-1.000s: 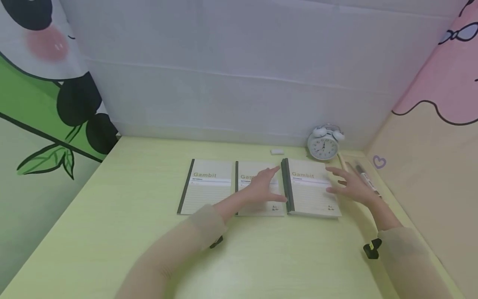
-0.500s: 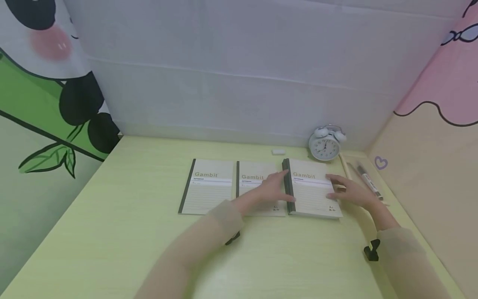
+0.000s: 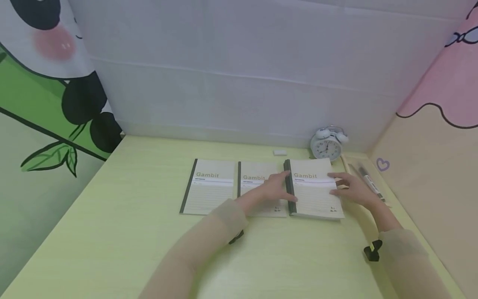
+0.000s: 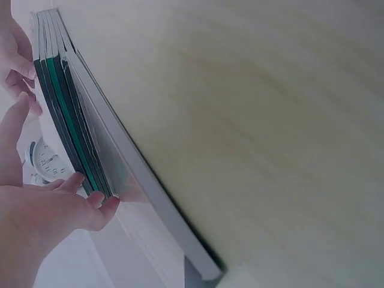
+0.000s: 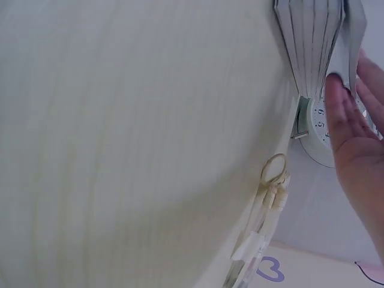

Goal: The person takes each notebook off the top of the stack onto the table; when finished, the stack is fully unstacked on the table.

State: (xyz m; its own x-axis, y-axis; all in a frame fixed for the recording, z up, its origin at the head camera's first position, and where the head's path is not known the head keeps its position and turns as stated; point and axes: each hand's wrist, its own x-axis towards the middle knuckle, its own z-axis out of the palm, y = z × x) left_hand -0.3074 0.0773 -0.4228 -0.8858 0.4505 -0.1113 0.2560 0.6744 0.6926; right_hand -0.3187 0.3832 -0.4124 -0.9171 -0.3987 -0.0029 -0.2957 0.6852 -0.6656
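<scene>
A stack of several Gambit notebooks (image 3: 313, 195) with dark spines lies on the table, right of two single notebooks (image 3: 207, 193) (image 3: 246, 170). My left hand (image 3: 276, 187) grips the stack's spine side. In the left wrist view, the fingertips (image 4: 108, 207) curl at the spines' far end and the thumb lies over the cover side. My right hand (image 3: 352, 189) is at the stack's right edge. In the right wrist view, it pinches the top notebook (image 5: 356, 42), whose edge is raised from those below, with a gap between.
A white alarm clock (image 3: 326, 144) stands behind the stack, with a white eraser (image 3: 280, 153) to its left. A tray (image 3: 388, 203) with a marker (image 3: 371, 182) lies along the right wall, beside my right hand. Walls enclose the table (image 3: 149, 178) at the back and right.
My left hand has moved right, onto the stack's spine side. My right hand has come against the right edge, and the top notebook's edge there has risen slightly.
</scene>
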